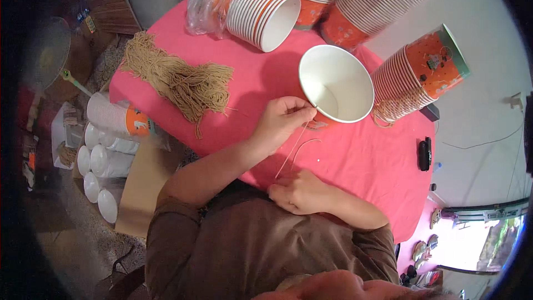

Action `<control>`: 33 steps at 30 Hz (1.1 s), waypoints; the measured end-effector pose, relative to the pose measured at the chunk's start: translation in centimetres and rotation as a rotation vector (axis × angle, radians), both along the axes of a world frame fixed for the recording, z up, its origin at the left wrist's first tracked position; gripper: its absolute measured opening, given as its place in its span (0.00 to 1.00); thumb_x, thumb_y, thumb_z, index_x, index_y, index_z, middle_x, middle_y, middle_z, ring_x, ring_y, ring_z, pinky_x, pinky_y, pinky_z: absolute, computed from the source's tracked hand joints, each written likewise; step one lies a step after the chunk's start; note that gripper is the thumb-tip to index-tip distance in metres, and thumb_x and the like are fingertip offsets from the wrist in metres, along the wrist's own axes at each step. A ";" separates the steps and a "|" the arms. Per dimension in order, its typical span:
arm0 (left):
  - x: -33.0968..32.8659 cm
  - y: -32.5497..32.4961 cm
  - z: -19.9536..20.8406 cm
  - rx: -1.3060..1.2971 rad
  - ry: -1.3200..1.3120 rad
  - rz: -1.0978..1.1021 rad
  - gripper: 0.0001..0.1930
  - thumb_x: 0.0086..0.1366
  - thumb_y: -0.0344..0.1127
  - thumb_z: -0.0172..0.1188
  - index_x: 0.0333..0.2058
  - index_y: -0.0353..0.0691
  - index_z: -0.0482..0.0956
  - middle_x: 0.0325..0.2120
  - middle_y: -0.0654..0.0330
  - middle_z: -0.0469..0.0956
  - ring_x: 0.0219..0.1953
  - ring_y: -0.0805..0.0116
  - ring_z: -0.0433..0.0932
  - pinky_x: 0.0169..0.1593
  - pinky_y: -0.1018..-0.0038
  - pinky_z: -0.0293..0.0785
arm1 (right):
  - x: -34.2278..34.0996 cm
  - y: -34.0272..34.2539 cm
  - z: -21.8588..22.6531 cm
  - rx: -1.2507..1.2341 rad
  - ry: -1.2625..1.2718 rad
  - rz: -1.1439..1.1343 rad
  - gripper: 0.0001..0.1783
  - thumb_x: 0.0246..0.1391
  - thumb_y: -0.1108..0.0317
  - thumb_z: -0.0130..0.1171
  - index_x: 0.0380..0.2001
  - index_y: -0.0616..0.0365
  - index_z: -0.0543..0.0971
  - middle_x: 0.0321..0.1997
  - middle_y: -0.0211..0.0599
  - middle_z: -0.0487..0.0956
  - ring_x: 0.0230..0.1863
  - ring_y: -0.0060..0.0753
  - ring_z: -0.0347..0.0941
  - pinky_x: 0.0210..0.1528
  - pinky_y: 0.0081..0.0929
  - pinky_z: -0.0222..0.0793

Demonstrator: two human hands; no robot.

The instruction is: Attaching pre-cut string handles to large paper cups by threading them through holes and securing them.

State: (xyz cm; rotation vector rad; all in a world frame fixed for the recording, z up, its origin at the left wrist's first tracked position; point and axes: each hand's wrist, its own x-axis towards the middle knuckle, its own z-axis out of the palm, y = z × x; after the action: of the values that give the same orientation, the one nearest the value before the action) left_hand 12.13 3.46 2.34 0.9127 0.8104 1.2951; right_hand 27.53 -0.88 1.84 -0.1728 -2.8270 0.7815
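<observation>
A large white-lined paper bucket stands on the pink-covered table in front of me, its open mouth tilted toward me. My left hand is closed in a pinch at the bucket's near-left rim, with a thin tan string running down from its fingertips. Whether those fingers also grip the rim is hard to tell. Nearer my body, my right hand is closed around the lower part of the string. A curved loose end of string rises beside it. Part of the bucket's orange outside shows below the rim.
A bundle of tan strings lies at the left on the pink cloth. Nested paper buckets line the back; another stack with strings on it leans at right. A black object sits by the right edge. Wrapped white cups fill a floor box.
</observation>
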 end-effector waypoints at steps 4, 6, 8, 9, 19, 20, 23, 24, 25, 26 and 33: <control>-0.5 0.1 -0.2 -0.021 0.084 -0.009 0.09 0.64 0.34 0.58 0.39 0.36 0.78 0.28 0.65 0.78 0.23 0.85 0.66 0.25 0.86 0.60 | 0.1 0.1 -0.7 0.056 -0.005 -0.098 0.05 0.45 0.71 0.57 0.24 0.57 0.71 0.20 0.40 0.73 0.22 0.46 0.73 0.22 0.41 0.67; -1.2 0.3 -1.1 -0.023 -0.010 -0.071 0.09 0.65 0.35 0.57 0.38 0.36 0.78 0.28 0.65 0.78 0.23 0.85 0.66 0.25 0.86 0.61 | 0.3 0.4 -0.5 0.057 0.023 -0.108 0.05 0.45 0.71 0.57 0.24 0.57 0.71 0.20 0.40 0.73 0.22 0.46 0.73 0.21 0.41 0.67; -1.3 0.2 -1.7 -0.028 -0.103 -0.127 0.09 0.65 0.35 0.56 0.38 0.36 0.78 0.28 0.65 0.78 0.23 0.84 0.66 0.25 0.85 0.61 | 0.4 0.4 -0.4 0.058 0.052 -0.113 0.05 0.45 0.71 0.57 0.24 0.57 0.71 0.20 0.41 0.73 0.21 0.45 0.73 0.21 0.41 0.67; -1.0 0.0 -1.3 -0.090 -0.099 -0.125 0.09 0.65 0.36 0.55 0.36 0.37 0.78 0.27 0.66 0.76 0.23 0.84 0.66 0.24 0.85 0.60 | 0.5 0.4 -0.3 0.055 0.026 -0.118 0.05 0.45 0.70 0.57 0.24 0.58 0.71 0.20 0.41 0.73 0.21 0.45 0.73 0.21 0.41 0.67; 1.2 0.4 -1.4 -0.328 -0.390 -0.150 0.05 0.61 0.38 0.59 0.30 0.45 0.76 0.24 0.71 0.73 0.21 0.86 0.61 0.22 0.85 0.52 | 0.0 -0.3 -1.0 0.068 -0.002 -0.076 0.07 0.49 0.67 0.53 0.26 0.60 0.72 0.20 0.43 0.74 0.21 0.45 0.75 0.23 0.42 0.70; 1.2 0.4 -1.3 -0.328 -0.388 -0.151 0.05 0.61 0.38 0.59 0.30 0.45 0.76 0.24 0.71 0.73 0.21 0.86 0.61 0.22 0.85 0.52 | 0.0 -0.2 -1.2 0.069 -0.001 -0.077 0.07 0.49 0.67 0.53 0.26 0.60 0.72 0.20 0.43 0.74 0.21 0.45 0.75 0.23 0.42 0.70; 1.2 0.5 -1.0 -0.310 -0.394 -0.150 0.05 0.62 0.37 0.58 0.32 0.45 0.75 0.25 0.72 0.71 0.22 0.85 0.62 0.23 0.86 0.55 | 0.2 -0.2 -1.7 0.048 -0.013 -0.032 0.07 0.49 0.67 0.53 0.26 0.60 0.72 0.21 0.43 0.75 0.22 0.45 0.75 0.23 0.43 0.70; 1.2 0.6 -1.1 -0.308 -0.384 -0.117 0.05 0.61 0.37 0.59 0.32 0.45 0.75 0.25 0.72 0.72 0.22 0.85 0.62 0.23 0.85 0.55 | 0.1 -0.1 -1.6 0.016 0.065 -0.015 0.07 0.50 0.67 0.53 0.26 0.60 0.71 0.22 0.43 0.74 0.22 0.45 0.74 0.23 0.42 0.69; 1.2 0.7 -1.1 -0.306 -0.374 -0.084 0.05 0.61 0.37 0.59 0.32 0.45 0.75 0.25 0.72 0.73 0.21 0.85 0.62 0.23 0.85 0.56 | 0.0 0.0 -1.5 -0.015 0.143 0.002 0.07 0.50 0.67 0.53 0.26 0.59 0.71 0.22 0.42 0.74 0.23 0.45 0.74 0.23 0.42 0.69; 1.2 0.8 -1.0 -0.303 -0.370 -0.086 0.05 0.61 0.37 0.59 0.32 0.45 0.75 0.25 0.72 0.73 0.21 0.85 0.62 0.23 0.85 0.56 | 0.0 0.0 -1.3 -0.011 0.147 0.001 0.07 0.50 0.67 0.53 0.26 0.59 0.71 0.22 0.42 0.74 0.23 0.45 0.74 0.23 0.42 0.69; 1.1 1.8 -0.8 -0.166 -0.187 0.031 0.04 0.60 0.36 0.60 0.31 0.43 0.76 0.25 0.69 0.75 0.22 0.84 0.64 0.24 0.84 0.58 | 0.3 -0.1 -0.3 -0.018 0.115 0.008 0.06 0.49 0.68 0.54 0.26 0.58 0.70 0.21 0.41 0.72 0.24 0.45 0.74 0.24 0.42 0.69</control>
State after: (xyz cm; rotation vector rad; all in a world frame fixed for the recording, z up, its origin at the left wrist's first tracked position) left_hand 13.22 5.27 1.50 0.6394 0.7741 1.2982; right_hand 27.80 -0.94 1.53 -0.1154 -2.7155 0.7923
